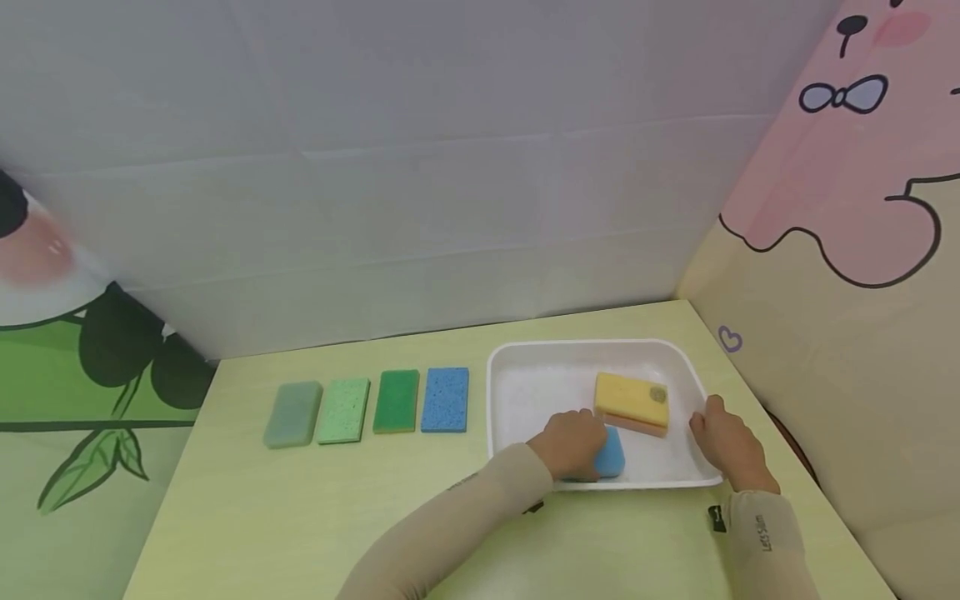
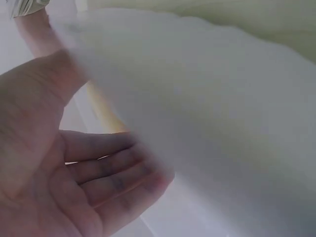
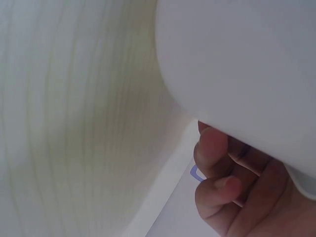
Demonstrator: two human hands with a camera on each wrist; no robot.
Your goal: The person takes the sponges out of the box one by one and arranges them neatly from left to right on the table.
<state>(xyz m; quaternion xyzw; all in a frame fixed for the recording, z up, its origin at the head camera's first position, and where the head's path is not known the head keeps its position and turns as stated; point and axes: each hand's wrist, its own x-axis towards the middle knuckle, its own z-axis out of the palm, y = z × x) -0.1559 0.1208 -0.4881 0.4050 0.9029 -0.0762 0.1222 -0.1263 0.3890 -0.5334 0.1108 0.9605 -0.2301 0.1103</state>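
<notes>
Your left hand (image 1: 572,444) covers part of the blue sponge (image 1: 615,454) lying inside the white tray (image 1: 540,383) near its front edge; in the left wrist view a blurred white surface hides your thumb tip and fingertips, and the fingers lie side by side, so whether they pinch the sponge cannot be told. Your right hand (image 1: 731,446) grips the tray's right rim with curled fingers, its thumb hard to make out. The yellow sponge (image 1: 632,396) shows just beyond the blue one, while your left sleeve (image 1: 457,517) is cut off below
</notes>
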